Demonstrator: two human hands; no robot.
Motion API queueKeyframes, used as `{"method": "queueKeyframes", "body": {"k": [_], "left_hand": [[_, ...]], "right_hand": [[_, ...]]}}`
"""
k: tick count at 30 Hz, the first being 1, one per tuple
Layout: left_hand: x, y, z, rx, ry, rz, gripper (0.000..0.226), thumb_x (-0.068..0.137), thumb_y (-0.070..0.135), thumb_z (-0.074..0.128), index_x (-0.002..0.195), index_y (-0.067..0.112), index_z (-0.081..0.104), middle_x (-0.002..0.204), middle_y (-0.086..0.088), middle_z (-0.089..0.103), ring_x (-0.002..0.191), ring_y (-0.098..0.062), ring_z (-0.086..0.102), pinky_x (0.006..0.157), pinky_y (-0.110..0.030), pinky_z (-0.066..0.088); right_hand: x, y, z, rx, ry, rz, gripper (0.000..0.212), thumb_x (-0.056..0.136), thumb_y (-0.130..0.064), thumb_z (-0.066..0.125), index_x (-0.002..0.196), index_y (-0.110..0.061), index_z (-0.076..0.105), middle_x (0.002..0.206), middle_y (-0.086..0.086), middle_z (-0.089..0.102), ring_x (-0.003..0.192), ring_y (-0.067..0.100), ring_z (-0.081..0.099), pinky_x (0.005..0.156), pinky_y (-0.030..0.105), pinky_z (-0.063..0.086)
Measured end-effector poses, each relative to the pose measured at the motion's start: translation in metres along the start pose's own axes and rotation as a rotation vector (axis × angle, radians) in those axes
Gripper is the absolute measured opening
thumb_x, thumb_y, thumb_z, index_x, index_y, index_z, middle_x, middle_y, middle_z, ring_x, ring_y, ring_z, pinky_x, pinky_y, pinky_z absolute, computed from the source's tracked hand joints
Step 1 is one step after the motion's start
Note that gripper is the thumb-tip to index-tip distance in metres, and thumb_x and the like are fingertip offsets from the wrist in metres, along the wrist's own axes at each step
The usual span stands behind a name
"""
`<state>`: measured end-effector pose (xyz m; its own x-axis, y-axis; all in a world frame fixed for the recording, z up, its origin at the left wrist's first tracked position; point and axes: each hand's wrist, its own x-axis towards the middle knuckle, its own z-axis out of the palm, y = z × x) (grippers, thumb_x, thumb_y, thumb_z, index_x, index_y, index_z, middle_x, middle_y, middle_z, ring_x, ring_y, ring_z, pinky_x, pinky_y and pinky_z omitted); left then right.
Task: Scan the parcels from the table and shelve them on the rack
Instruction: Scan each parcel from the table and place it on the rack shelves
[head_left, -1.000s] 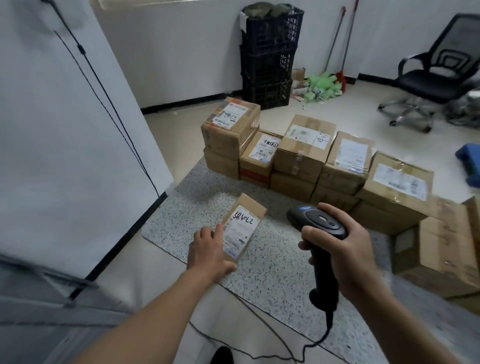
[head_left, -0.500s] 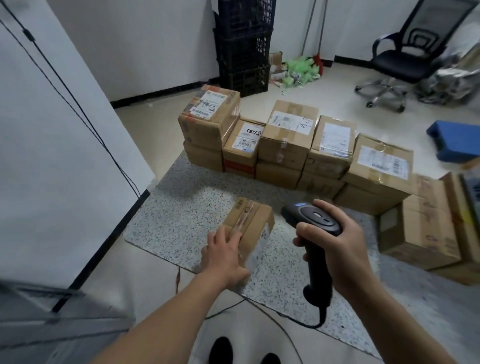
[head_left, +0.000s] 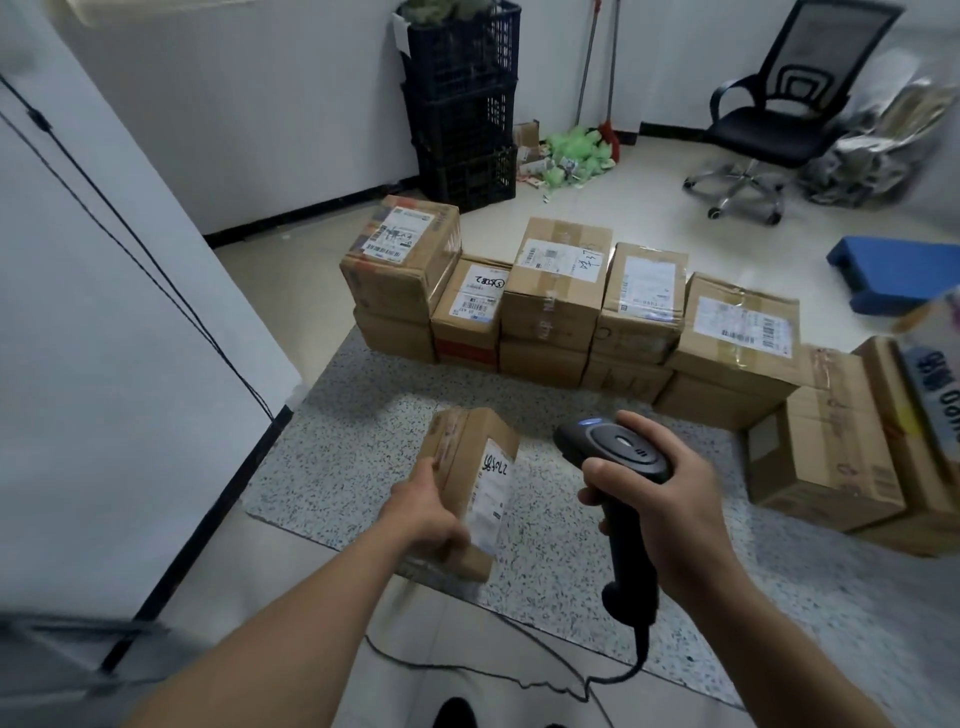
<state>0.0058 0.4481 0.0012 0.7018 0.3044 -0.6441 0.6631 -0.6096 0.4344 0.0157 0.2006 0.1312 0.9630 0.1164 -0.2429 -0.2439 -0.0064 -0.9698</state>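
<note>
Left hand grips the parcel from its left side, fingers curled round the near lower edge. Parcel long axis runs near-to-far, far end tipped slightly left. The label face is turned right, toward the scanner, with a handwritten number at the label's far end. Parcel sits over the table's near-left part, its near end past the near edge. Can't tell if it rests on the top or is lifted.

Right hand is wrapped round the scanner grip. Handle down, head pointing far-left, blue light at the nose. Cord hangs from the handle and trails left below the table edge.

Table is speckled grey. White panel stands at left with two black cables running down it, close to the table's left corner. Row of boxes, two high, lines the far edge. Bigger cartons crowd the right end. On the tile floor behind: black crates, green litter, chair, blue block.

Bare tabletop lies between the hands and the box row. Left edge is tight against the panel. Near edge is open toward the person.
</note>
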Motion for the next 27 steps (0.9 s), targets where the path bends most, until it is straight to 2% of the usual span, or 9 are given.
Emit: {"method": "queueKeyframes", "body": {"k": [4,7,11,14,17,21,24,27], "left_hand": [[-0.011,0.001,-0.040,-0.273,-0.089,0.092,0.124,0.055,0.010,0.089,0.156,0.031,0.019,0.142,-0.011,0.046,0.117,-0.032,0.054,0.093,-0.047,0.056],[-0.016,0.009,-0.081,-0.336,-0.138,0.160,0.122,0.053,0.006,0.090,0.156,0.031,0.029,0.144,-0.011,0.046,0.121,-0.033,0.054,0.096,-0.048,0.055],[-0.023,0.018,-0.135,-0.280,-0.197,0.221,0.102,0.069,0.000,0.085,0.154,0.032,0.038,0.144,-0.008,0.043,0.121,-0.030,0.050,0.082,-0.033,0.053],[-0.029,0.023,-0.165,-0.176,-0.162,0.258,0.094,0.072,0.004,0.085,0.151,0.033,0.043,0.138,-0.004,0.049,0.115,-0.024,0.053,0.092,-0.035,0.052],[-0.035,0.027,-0.185,-0.096,-0.149,0.274,0.091,0.073,0.007,0.084,0.150,0.035,0.044,0.134,-0.003,0.049,0.109,-0.020,0.055,0.083,-0.031,0.053],[-0.045,0.028,-0.198,-0.050,-0.148,0.282,0.086,0.077,0.008,0.082,0.149,0.037,0.045,0.130,0.000,0.046,0.106,-0.017,0.052,0.079,-0.029,0.050],[-0.047,0.025,-0.203,-0.028,-0.140,0.291,0.085,0.077,0.009,0.081,0.149,0.038,0.045,0.132,0.000,0.045,0.107,-0.017,0.051,0.082,-0.031,0.051],[-0.048,0.021,-0.209,-0.034,-0.143,0.293,0.088,0.073,0.010,0.084,0.147,0.039,0.047,0.137,-0.003,0.048,0.115,-0.023,0.053,0.096,-0.044,0.054]], "right_hand": [[-0.001,-0.005,0.013,-0.020,-0.041,-0.001,0.076,0.062,-0.018,0.086,0.133,-0.023,0.058,0.097,0.009,0.075,0.072,0.035,0.074,0.056,0.039,0.054],[-0.002,-0.012,0.025,-0.035,-0.085,-0.002,0.070,0.074,-0.003,0.087,0.136,-0.018,0.059,0.095,0.009,0.075,0.072,0.036,0.073,0.056,0.038,0.054],[-0.009,-0.026,0.044,-0.048,-0.163,-0.023,0.072,0.063,-0.013,0.089,0.128,-0.025,0.060,0.093,0.003,0.075,0.070,0.032,0.073,0.056,0.028,0.054],[-0.013,-0.033,0.054,-0.066,-0.217,-0.047,0.064,0.069,-0.002,0.089,0.118,-0.031,0.062,0.092,0.003,0.076,0.067,0.028,0.071,0.055,0.026,0.054],[-0.018,-0.038,0.062,-0.091,-0.249,-0.072,0.066,0.058,-0.016,0.087,0.116,-0.034,0.062,0.093,-0.005,0.076,0.069,0.026,0.072,0.055,0.025,0.054],[-0.023,-0.045,0.067,-0.105,-0.277,-0.098,0.072,0.054,-0.019,0.083,0.122,-0.029,0.062,0.098,0.003,0.073,0.070,0.024,0.073,0.055,0.024,0.054],[-0.025,-0.049,0.070,-0.105,-0.290,-0.110,0.071,0.053,-0.018,0.083,0.120,-0.028,0.064,0.094,0.005,0.075,0.066,0.022,0.072,0.053,0.024,0.052],[-0.028,-0.050,0.071,-0.123,-0.296,-0.120,0.070,0.053,-0.018,0.084,0.120,-0.027,0.065,0.092,0.000,0.077,0.063,0.022,0.071,0.051,0.025,0.051]]}}
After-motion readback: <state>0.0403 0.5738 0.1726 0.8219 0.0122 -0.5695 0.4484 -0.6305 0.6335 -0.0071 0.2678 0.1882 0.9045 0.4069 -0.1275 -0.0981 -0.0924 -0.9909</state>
